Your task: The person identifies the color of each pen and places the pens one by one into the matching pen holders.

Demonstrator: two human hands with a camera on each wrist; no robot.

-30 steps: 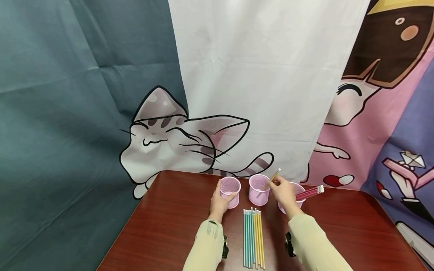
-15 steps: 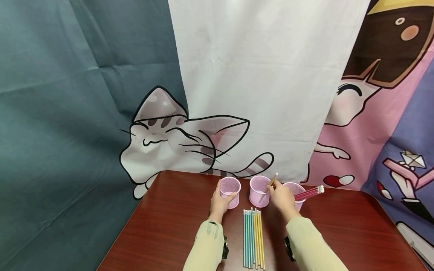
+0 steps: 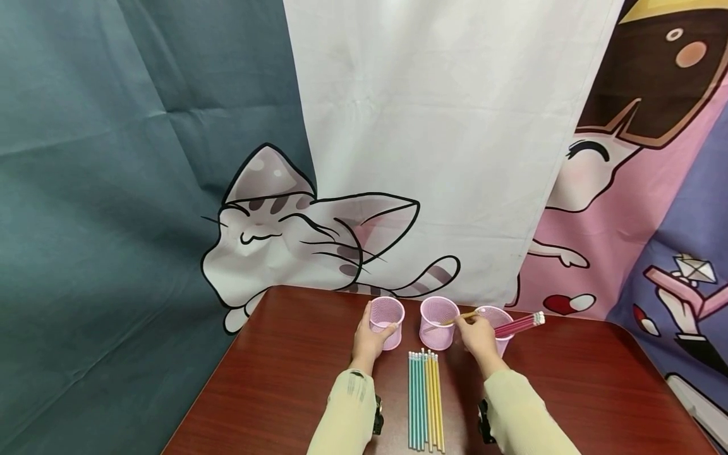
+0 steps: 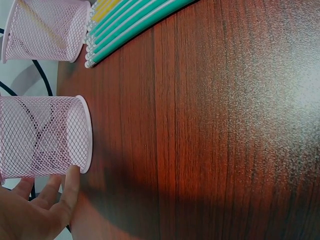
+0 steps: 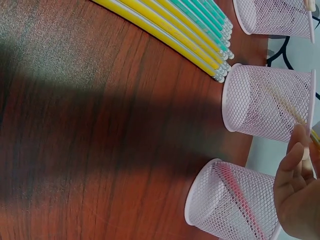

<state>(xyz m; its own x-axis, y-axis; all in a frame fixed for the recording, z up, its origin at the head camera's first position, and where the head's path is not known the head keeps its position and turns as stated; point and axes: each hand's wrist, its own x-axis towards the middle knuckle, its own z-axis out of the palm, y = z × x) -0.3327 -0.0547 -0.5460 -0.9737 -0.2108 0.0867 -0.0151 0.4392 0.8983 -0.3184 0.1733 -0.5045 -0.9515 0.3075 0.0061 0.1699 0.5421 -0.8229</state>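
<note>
Yellow pencil (image 3: 468, 315), pinched in the right hand (image 3: 479, 337), leans into the middle pink mesh cup (image 3: 436, 342), long axis slanting gently, eraser toward half past two; at nine o'clock the left hand (image 3: 368, 343) grips another cup (image 3: 394, 342).

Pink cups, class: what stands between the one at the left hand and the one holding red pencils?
The middle cup, with a yellow pencil pinched by the right hand slanting into it; the head view shows this.

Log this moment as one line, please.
left hand: holds left cup; right hand: pinches yellow pencil, tilted into middle cup; right cup: red pencils; table: green pencils, yellow pencils
</note>
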